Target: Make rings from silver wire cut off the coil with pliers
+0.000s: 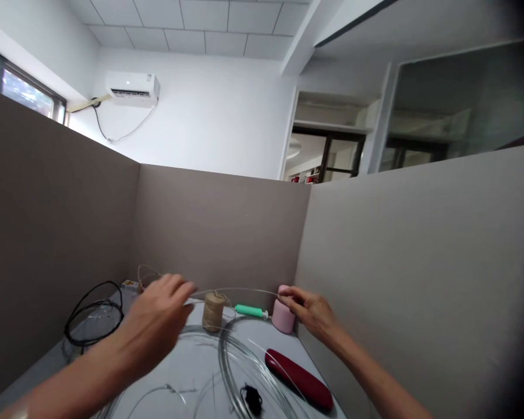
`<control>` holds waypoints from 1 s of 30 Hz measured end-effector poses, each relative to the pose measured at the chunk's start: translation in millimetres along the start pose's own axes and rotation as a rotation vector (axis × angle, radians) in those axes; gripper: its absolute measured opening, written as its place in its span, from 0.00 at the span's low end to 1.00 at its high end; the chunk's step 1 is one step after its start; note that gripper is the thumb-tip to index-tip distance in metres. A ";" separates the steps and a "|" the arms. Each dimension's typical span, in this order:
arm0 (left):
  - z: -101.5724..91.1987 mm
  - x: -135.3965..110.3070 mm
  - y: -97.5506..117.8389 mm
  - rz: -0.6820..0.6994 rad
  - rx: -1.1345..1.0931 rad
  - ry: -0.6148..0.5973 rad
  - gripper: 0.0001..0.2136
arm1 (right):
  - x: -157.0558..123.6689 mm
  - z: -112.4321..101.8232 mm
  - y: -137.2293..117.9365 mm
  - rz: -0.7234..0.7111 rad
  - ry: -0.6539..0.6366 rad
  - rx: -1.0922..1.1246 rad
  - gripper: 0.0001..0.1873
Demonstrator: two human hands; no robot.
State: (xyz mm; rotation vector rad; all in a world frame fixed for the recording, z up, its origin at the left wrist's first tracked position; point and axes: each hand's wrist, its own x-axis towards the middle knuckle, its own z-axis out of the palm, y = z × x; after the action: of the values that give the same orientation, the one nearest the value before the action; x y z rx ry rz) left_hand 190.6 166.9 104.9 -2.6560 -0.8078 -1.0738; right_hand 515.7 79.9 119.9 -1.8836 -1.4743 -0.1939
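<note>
A thin silver wire (236, 290) stretches between my two hands above the desk. My left hand (157, 320) pinches its left end, fingers closed. My right hand (312, 311) pinches the right end, just above a pink cylinder (283, 317). Below the wire stand a spool of tan twine (213, 311) and a tool with a green handle (248, 311).
Coils of silver wire (240, 366) lie on the grey desk (192, 361), with a dark red case (299, 378) at the right and a small black object (251, 398) near the front. Black wire loops (94, 317) lie at the left. Grey partition walls (218, 227) enclose the desk.
</note>
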 end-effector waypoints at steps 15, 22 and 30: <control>78.9 94.2 71.2 0.091 -0.040 -0.099 0.09 | 3.0 -2.6 -50.8 -0.211 -0.087 -0.163 0.09; 79.6 91.8 59.8 0.139 -0.042 -0.077 0.09 | 6.1 -3.3 -50.1 -0.290 -0.143 -0.122 0.09; 89.6 90.4 48.9 0.216 -0.153 -0.056 0.10 | -2.9 -3.0 -50.7 -0.308 -0.206 -0.046 0.10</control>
State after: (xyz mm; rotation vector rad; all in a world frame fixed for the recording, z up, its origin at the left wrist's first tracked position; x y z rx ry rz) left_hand 324.2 194.5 103.9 -2.8304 -0.4493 -1.0477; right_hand 470.4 79.9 143.0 -1.7444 -1.9145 -0.1820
